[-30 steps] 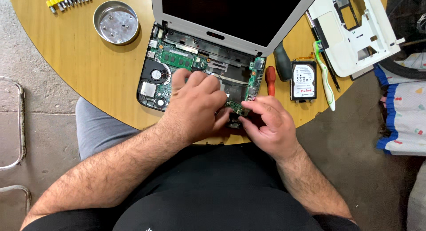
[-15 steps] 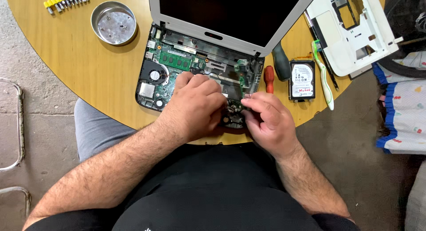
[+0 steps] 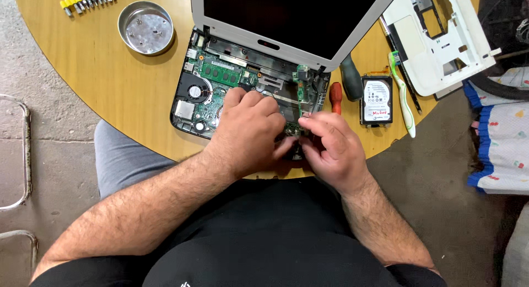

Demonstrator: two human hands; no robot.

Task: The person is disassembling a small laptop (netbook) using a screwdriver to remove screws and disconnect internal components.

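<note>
Opened laptop (image 3: pixel 248 94) on a round wooden table (image 3: pixel 99 83), seen from above, base cover removed and the green mainboard (image 3: pixel 220 77) exposed. The left hand (image 3: pixel 248 132) lies palm-down over the near middle of the base, fingers curled and drawn together onto the board; what they press or pinch is hidden beneath the hand. The right hand (image 3: pixel 330 149) sits just beside it at the near right edge of the base, thumb and fingertips closed together on a small dark part that cannot be identified. The two hands nearly touch over the front rim.

A narrow green daughterboard (image 3: pixel 302 86) stands just beyond the right hand, its long axis running away from the person toward the screen hinge. It lies directly ahead of the right fingertips, so the right hand is the nearer; the left is separated from it by the width of the board.

The cooling fan (image 3: pixel 194 92) sits at the far left of the base. Right of the laptop lie a red-handled screwdriver (image 3: pixel 336 97), a bare hard drive (image 3: pixel 376 99) and a green toothbrush (image 3: pixel 402 97). A metal dish (image 3: pixel 146 28) holding screws and a row of yellow-collared bits (image 3: pixel 88 0) rest at the far left; a white plastic cover (image 3: pixel 435 39) lies at far right.
</note>
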